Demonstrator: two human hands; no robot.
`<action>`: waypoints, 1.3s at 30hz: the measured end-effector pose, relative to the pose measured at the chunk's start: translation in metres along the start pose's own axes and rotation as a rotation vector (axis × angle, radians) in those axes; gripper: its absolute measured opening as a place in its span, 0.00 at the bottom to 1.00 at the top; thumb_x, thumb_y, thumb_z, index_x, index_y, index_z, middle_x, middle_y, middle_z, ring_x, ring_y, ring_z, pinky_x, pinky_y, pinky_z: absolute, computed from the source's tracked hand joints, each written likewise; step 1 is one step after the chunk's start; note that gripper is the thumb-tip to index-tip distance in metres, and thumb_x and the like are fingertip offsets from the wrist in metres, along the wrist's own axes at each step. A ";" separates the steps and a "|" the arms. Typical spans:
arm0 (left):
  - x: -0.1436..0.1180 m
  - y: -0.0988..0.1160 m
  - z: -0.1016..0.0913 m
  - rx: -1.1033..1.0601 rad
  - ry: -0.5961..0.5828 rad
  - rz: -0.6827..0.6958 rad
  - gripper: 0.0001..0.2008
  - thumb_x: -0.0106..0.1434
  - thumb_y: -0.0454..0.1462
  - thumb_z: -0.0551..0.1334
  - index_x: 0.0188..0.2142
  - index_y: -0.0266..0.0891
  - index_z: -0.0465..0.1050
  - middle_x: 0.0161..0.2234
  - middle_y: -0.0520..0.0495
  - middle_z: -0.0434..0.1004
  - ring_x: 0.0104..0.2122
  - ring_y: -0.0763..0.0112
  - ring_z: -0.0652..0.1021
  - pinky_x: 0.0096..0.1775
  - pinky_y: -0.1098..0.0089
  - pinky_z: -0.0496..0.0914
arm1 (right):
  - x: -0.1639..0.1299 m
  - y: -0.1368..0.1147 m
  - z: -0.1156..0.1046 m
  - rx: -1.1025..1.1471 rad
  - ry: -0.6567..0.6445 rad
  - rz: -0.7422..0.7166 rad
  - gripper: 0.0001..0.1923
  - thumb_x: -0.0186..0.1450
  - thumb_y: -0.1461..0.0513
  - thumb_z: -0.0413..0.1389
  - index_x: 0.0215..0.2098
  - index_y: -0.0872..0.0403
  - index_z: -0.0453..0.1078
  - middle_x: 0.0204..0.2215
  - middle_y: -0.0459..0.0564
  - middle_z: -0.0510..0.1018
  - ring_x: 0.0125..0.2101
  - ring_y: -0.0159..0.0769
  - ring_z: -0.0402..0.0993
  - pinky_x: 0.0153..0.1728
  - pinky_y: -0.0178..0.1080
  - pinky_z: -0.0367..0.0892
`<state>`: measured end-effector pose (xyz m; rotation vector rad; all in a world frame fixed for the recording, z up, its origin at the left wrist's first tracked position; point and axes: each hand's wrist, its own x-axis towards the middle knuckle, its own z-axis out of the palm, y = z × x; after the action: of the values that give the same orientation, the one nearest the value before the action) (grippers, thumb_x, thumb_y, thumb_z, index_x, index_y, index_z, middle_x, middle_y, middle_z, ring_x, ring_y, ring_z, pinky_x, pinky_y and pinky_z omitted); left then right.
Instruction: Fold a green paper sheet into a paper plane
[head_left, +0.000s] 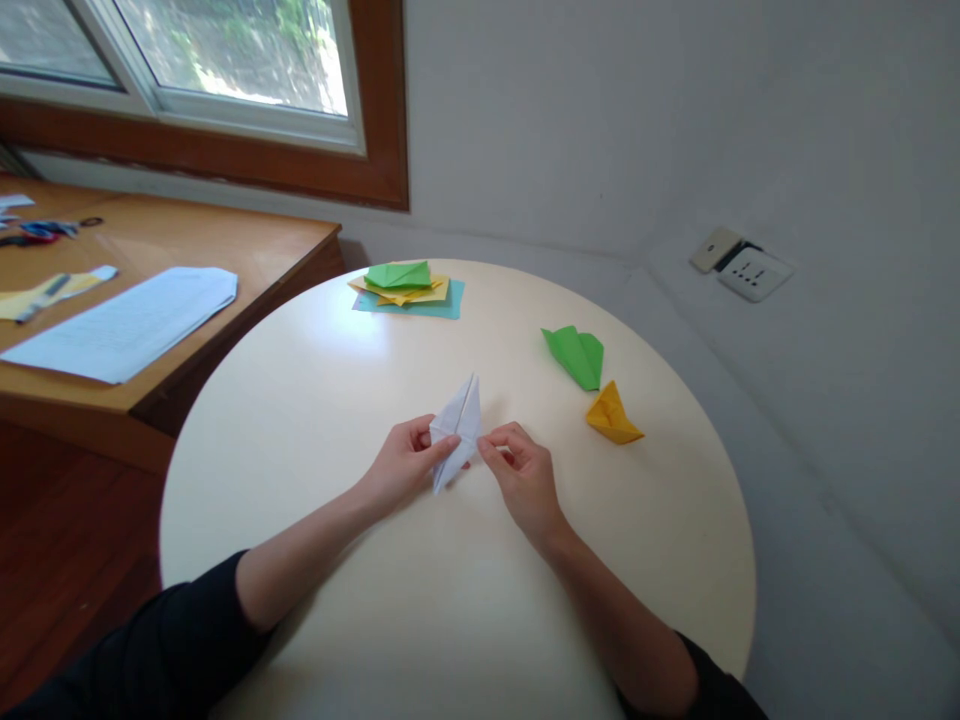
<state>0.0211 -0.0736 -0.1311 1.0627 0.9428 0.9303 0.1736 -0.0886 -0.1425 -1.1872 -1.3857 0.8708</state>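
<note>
A white folded paper shape (461, 420), pointed at its far end, is held just above the round cream table (315, 380). My left hand (405, 462) pinches its left side with thumb and fingers. Pinching the paper's right edge near the bottom is my right hand (521, 472). Both forearms reach in from the near edge, with dark sleeves pushed up.
A folded green paper (576, 355) and a folded orange paper (613, 414) lie to the right. A stack of coloured sheets (409, 285) sits at the far edge. A wooden desk (187, 230) with white papers (127, 322) stands at the left, and a wall socket (750, 270) at the right.
</note>
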 end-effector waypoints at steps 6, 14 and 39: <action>-0.003 0.008 0.003 -0.037 0.032 -0.061 0.23 0.45 0.48 0.68 0.34 0.37 0.63 0.23 0.52 0.75 0.24 0.69 0.77 0.26 0.73 0.67 | 0.000 -0.003 -0.001 -0.002 -0.020 -0.017 0.10 0.58 0.59 0.54 0.21 0.54 0.68 0.24 0.46 0.69 0.27 0.31 0.67 0.24 0.33 0.63; -0.001 0.007 0.001 -0.066 0.048 -0.063 0.29 0.46 0.47 0.68 0.43 0.39 0.59 0.22 0.54 0.74 0.21 0.73 0.75 0.23 0.77 0.62 | 0.000 0.000 -0.001 0.034 -0.058 0.008 0.08 0.58 0.59 0.55 0.24 0.54 0.70 0.27 0.47 0.70 0.30 0.32 0.67 0.26 0.33 0.63; -0.004 0.004 0.003 0.065 -0.035 -0.007 0.28 0.48 0.46 0.68 0.43 0.39 0.58 0.22 0.53 0.74 0.19 0.76 0.71 0.22 0.78 0.61 | 0.000 -0.001 0.002 0.053 -0.138 0.183 0.12 0.56 0.54 0.56 0.24 0.54 0.68 0.26 0.48 0.73 0.29 0.35 0.69 0.30 0.37 0.65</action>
<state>0.0220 -0.0773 -0.1257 1.1268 0.9529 0.8773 0.1712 -0.0891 -0.1419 -1.2465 -1.3698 1.1302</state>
